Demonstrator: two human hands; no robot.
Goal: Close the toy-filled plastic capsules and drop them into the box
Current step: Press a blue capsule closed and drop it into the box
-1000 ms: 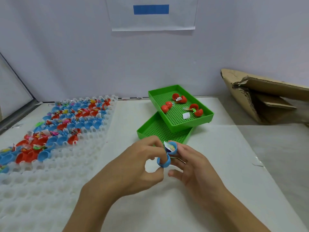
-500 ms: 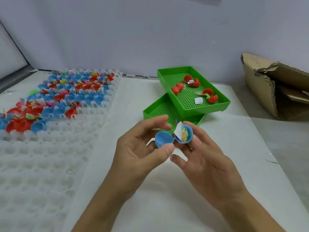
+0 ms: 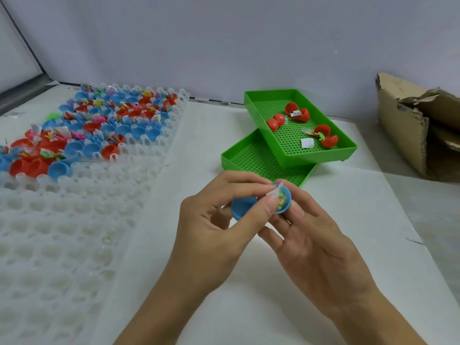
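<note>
Capsule (image 3: 258,204), blue, hinged, lies open between both hands just above the near middle of the white table (image 3: 273,307). Right hand (image 3: 313,242) cradles the filled half on curled fingers; a small toy and a paper slip show inside. Left hand (image 3: 214,220) pinches thumb and forefinger at the slip, the empty half just under those fingers. Step in hand, as I judge it: tucking the contents down before closing. Next move calls for the slip fully inside the rim, then folding the empty half over and pressing until it snaps; a trapped paper edge would likely stop the seam.

Beyond, two stacked green trays (image 3: 323,155) hold three open red capsules (image 3: 297,114). Left, the clear cell tray (image 3: 74,232) carries many open capsules in its far rows. Cardboard box (image 3: 403,130) stands far right, well apart from the hands.
</note>
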